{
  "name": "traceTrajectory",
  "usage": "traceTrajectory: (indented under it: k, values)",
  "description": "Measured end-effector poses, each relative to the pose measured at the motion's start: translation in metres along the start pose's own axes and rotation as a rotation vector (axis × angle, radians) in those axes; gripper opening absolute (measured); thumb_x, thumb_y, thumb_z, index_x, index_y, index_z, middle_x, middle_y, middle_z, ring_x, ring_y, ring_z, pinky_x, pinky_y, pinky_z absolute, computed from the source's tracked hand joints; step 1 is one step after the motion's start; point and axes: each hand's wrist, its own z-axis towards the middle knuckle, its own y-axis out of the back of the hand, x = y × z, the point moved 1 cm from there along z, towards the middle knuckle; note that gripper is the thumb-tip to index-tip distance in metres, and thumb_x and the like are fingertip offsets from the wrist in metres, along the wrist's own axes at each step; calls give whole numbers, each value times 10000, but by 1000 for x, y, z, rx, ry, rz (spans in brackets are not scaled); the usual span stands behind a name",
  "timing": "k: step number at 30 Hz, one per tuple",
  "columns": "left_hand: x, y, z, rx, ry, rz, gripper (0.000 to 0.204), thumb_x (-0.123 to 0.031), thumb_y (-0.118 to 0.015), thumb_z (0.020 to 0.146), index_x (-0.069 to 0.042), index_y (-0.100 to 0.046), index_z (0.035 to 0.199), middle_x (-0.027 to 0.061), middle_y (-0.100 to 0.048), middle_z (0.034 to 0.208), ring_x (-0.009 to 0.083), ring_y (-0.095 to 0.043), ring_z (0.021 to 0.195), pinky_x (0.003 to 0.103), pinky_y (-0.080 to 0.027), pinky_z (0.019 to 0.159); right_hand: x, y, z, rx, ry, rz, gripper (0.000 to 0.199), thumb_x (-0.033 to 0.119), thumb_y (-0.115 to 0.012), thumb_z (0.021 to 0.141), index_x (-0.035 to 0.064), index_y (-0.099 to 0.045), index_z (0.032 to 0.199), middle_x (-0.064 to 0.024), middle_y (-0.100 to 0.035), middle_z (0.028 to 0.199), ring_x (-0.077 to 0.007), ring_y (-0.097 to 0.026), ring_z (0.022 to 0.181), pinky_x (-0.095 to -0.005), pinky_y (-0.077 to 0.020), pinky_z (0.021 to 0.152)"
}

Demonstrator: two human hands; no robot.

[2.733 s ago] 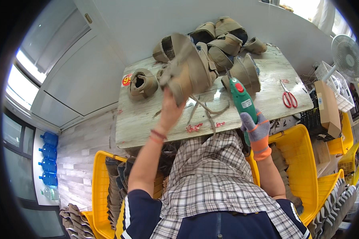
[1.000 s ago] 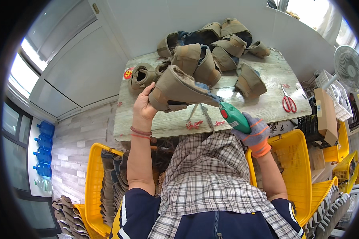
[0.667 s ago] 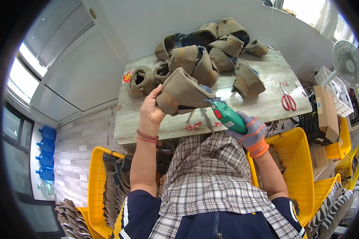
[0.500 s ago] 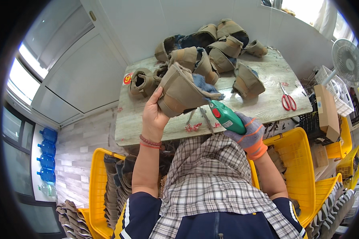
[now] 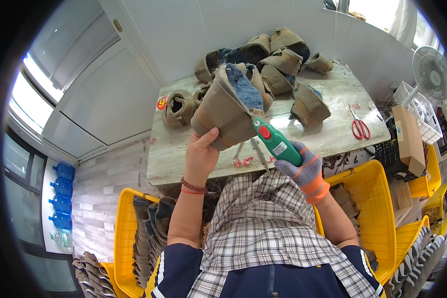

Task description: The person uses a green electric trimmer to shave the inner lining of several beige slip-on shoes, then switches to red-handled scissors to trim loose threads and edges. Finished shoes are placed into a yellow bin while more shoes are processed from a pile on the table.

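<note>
My bare left hand (image 5: 203, 151) grips the lower edge of a khaki fabric shoe upper (image 5: 219, 115) and holds it up over the table's front. Blue fleece lining shows in its opening, which faces up and to the right. Wrapped in a grey and orange glove, my right hand (image 5: 303, 168) holds a green handheld electric cutter (image 5: 277, 142) with a red button. The tool's front end meets the upper's right edge; its blade is hidden there. Behind them, more khaki uppers (image 5: 282, 62) are heaped on the table. One lined upper (image 5: 309, 103) stands apart to the right.
Red-handled scissors (image 5: 360, 128) lie on the right of the pale wooden table (image 5: 342, 89). Near the front edge is a slim metal tool (image 5: 259, 151). Yellow crates (image 5: 370, 208) with stacked pieces flank me. A white fan (image 5: 433, 74) and a cardboard box (image 5: 407, 141) stand at right.
The upper has tilted so its blue lining faces me more. My left hand has shifted lower and to the right. The cutter has swung steeper and moved slightly left, against the edge.
</note>
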Motion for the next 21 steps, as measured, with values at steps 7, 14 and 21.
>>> traceTrajectory:
  k: [7,14,21]
  values:
    - [20,12,-8,22,-75,493,262,2,-584,879,-16,-598,1140,68,-631,1115,190,-586,1034,316,-450,914,4,-4,2,-46,-124,151,488,270,-798,730,3,-604,1089,-60,-669,778,-74,-604,645,-231,-495,564]
    - [31,9,-11,144,-361,1346,223,-26,-579,883,7,-599,1102,137,-631,1087,234,-600,988,346,-450,862,12,-2,8,-84,-255,282,439,254,-782,754,-3,-610,1065,-26,-652,773,-53,-578,648,-209,-472,567]
    - [38,-9,-21,353,-490,1752,394,29,-550,752,-36,-593,1138,187,-528,1219,409,-434,1166,482,-332,993,8,8,13,-158,-297,293,364,246,-760,781,-8,-619,1000,-8,-631,750,-45,-540,653,-207,-447,567]
